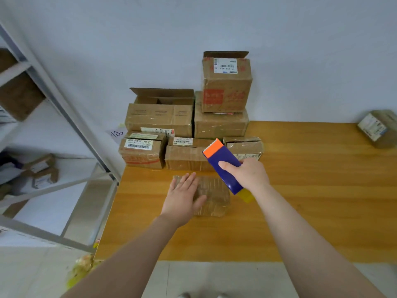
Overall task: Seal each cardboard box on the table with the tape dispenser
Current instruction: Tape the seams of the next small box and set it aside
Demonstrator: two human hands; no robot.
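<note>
At the far left, a metal shelf [64,108] is being seen just beside the wooden table [311,190]. A stack of cardboard boxes [219,125] is being carried by the table's back left corner, and the flaps of the upper left one are standing open.

In front of that stack, the left hand [184,194] is being laid palm down on the left part of a small cardboard box [214,196]. Its fingers are being held straight and slightly spread, pointing away towards the stack. The thumb is being stretched rightwards across the box's top, and nothing is being gripped. The left forearm is being extended from the lower left.

Just right of this box, overlapping its right edge in the view, the tape dispenser [223,166] is being held up by the right hand [247,175]. Whether it is touching the box cannot be told. Its long axis is being angled from near right to far left, with the orange toothed end pointed at the stack and the yellow end towards the person. The blue body is being clasped, with the thumb laid across its face and the fingers wrapped behind. The right forearm is being stretched in from the lower right.

Far right, a taped parcel [380,127] is being seen at the table's back edge, well apart from the rest.
</note>
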